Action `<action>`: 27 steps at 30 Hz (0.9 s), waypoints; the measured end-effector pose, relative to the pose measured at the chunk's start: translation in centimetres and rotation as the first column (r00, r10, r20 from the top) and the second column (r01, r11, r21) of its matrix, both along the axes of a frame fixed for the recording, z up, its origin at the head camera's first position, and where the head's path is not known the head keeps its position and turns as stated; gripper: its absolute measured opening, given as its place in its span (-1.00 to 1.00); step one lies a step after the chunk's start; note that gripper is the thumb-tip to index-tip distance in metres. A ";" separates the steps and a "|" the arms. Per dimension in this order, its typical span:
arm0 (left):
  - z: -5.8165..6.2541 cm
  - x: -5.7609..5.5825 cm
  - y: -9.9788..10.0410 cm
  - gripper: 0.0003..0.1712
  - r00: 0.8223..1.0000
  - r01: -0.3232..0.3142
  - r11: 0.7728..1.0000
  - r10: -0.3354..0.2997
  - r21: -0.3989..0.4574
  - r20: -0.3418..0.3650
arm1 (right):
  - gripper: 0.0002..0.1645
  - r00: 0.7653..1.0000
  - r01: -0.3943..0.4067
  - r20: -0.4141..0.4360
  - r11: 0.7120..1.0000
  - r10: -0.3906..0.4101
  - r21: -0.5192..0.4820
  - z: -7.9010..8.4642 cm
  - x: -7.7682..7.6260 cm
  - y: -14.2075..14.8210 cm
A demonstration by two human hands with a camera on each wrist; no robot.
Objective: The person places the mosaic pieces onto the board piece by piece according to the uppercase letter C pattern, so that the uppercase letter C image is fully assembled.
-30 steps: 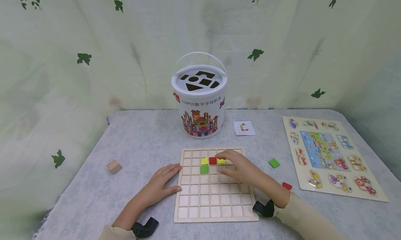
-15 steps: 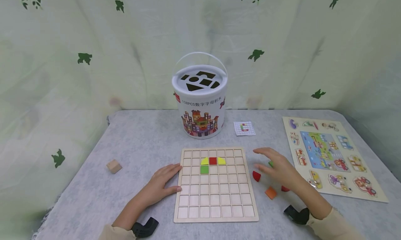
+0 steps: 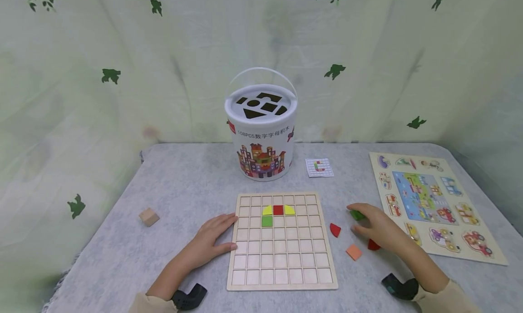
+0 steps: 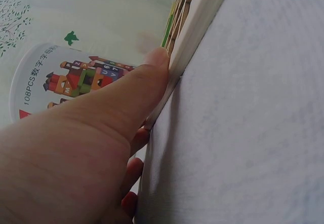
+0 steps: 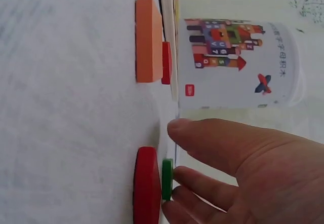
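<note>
A wooden grid board (image 3: pixel 282 263) lies on the table; its upper cells hold two yellow rounded-corner tiles (image 3: pixel 289 210), a red square tile (image 3: pixel 278 210) and a green square tile (image 3: pixel 267 221). Along the board's left edge rests my left hand (image 3: pixel 204 244), thumb and fingers extended. Right of the board, my right hand (image 3: pixel 382 231) reaches over a loose green tile (image 3: pixel 357 215). In the right wrist view, its fingertips are at that green tile (image 5: pixel 167 179), while the thumb stands apart from it. Beside this hand lie a red quarter-round tile (image 3: pixel 335 230), an orange square tile (image 3: pixel 353 252) and another red tile (image 3: pixel 373 245), partly hidden.
A white lidded block bucket (image 3: pixel 261 136) stands behind the board, with a small pattern card (image 3: pixel 319 168) to its right. A picture puzzle board (image 3: pixel 439 208) lies at the far right. One plain wooden block (image 3: pixel 149 217) sits on the left.
My right hand has left the board's upper row, moved right and come down to the loose green tile. The tiles on the board are uncovered now. My left hand has stayed put.
</note>
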State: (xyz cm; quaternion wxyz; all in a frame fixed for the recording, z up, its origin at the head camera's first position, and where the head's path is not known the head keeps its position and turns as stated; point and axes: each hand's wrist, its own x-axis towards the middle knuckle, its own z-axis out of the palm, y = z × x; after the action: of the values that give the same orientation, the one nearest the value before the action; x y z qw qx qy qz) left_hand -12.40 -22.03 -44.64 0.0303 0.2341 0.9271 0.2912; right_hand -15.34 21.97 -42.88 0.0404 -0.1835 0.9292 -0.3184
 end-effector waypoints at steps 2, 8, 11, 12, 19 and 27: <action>0.0 0.0 0.0 -0.18 1.000 -0.001 1.000 0.001 0.000 -0.001 | -0.47 1.000 -0.015 0.003 1.000 0.015 -0.001 0.0 0.0 0.1; 0.0 0.0 0.0 -0.18 1.000 -0.001 1.000 0.001 0.003 -0.006 | -0.50 1.000 -0.007 -0.012 1.000 0.007 -0.019 -0.4 -0.1 0.3; -0.1 -0.1 0.0 -0.18 1.000 0.001 1.000 -0.001 0.004 -0.006 | -0.54 0.999 0.026 -0.026 1.000 -0.026 -0.018 -0.7 -0.2 0.4; -0.1 -0.1 0.0 -0.18 1.000 0.001 1.000 -0.001 0.004 -0.006 | -0.55 0.999 0.036 -0.029 0.999 -0.036 -0.017 -0.8 -0.2 0.4; -0.1 -0.1 0.0 -0.18 1.000 0.002 1.000 -0.002 0.003 -0.001 | -0.64 0.997 0.060 -0.039 0.998 -0.060 -0.007 -0.9 -0.3 0.3; -0.1 -0.1 0.0 -0.18 1.000 0.000 1.000 0.000 0.007 0.001 | -0.58 0.996 0.018 -0.092 0.998 -0.023 -0.056 0.4 0.2 -1.0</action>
State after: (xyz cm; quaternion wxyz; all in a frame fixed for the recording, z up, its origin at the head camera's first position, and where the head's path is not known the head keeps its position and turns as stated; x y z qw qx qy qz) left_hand -12.46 -22.01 -44.70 0.0300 0.2341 0.9260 0.2948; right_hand -15.13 21.02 -42.44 -0.0109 -0.1897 0.9227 -0.3354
